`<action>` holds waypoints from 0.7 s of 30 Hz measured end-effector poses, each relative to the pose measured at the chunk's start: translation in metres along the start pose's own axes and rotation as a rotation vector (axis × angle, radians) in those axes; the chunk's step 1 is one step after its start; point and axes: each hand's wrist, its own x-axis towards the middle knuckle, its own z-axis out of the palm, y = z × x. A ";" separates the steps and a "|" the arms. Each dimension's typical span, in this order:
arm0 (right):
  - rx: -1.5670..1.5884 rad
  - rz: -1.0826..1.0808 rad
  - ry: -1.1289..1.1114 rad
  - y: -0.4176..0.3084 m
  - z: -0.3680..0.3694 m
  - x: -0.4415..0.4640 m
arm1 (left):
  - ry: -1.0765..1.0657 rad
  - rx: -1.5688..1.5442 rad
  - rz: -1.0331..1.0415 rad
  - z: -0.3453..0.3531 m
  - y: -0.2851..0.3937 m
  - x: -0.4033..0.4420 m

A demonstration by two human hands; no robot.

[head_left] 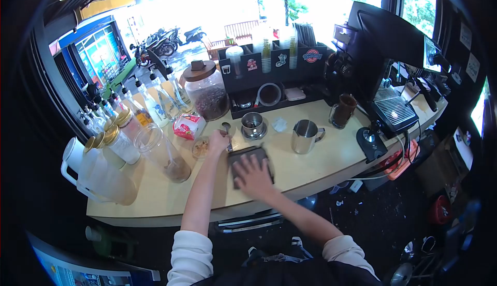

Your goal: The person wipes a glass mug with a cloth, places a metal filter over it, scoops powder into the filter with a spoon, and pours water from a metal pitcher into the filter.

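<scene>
My left hand [218,142] is closed round something by a metal spoon [227,127], whose bowl end shows above the fingers. Just left of this hand is a small clear cup [200,147] with brownish contents. My right hand [252,176] lies with fingers spread on a dark flat item [250,156] near the counter's front edge; the item looks slightly blurred. Behind the hands stands a small metal cup [252,124] on a metal base. A steel pitcher [306,137] is to the right, with a crumpled clear piece [279,125] between them.
Left on the counter [331,154] are a tall clear jar [164,156], pitchers [103,180], bottles and a red-white packet [189,126]. A lidded bean jar [207,92] and black cup rack [279,68] stand behind. A brown mug [342,111] and espresso machine [394,111] are right.
</scene>
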 end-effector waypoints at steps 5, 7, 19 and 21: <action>0.110 -0.244 -0.003 -0.016 -0.010 -0.023 | 0.047 0.473 0.005 -0.026 0.031 -0.029; 0.175 -0.348 -0.001 0.012 -0.018 -0.035 | -0.038 0.421 0.082 -0.037 0.050 -0.057; 0.107 -0.055 0.139 0.217 -0.103 -0.137 | -0.267 -0.302 0.640 0.066 0.139 -0.173; 0.084 0.021 0.172 0.238 -0.103 -0.135 | -0.288 -0.329 0.636 0.086 0.150 -0.182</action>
